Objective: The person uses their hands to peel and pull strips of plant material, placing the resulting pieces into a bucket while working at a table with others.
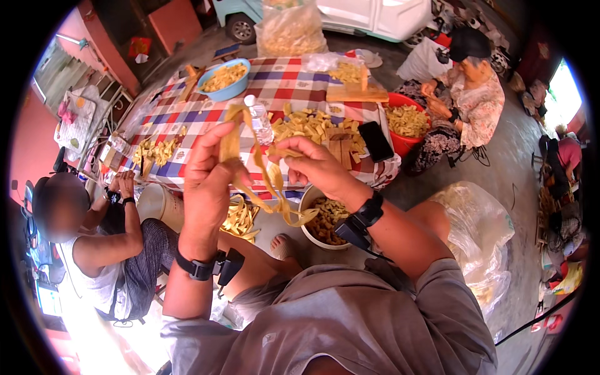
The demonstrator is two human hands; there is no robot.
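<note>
In the head view my left hand (211,173) is raised over the table's near edge and grips a long, flat, yellowish strip (230,140), folded over above the fingers. Lengths of it dangle in loops between the hands. My right hand (314,164) pinches a piece of the same strip material between thumb and fingers. Whether the two held parts are one strip cannot be told. Below, a round tub (307,232) holds small folded pieces, and a pile of loose strips (240,218) lies left of it. Folded yellowish pieces (300,126) are heaped on the checkered tablecloth (286,79) beyond.
On the table are a plastic bottle (259,123), a black phone (376,142), wooden blocks (340,149) and a blue basin (225,80) of pieces. A red bucket (407,123) stands at its right. People sit left and right. A clear plastic bag (478,234) lies at right.
</note>
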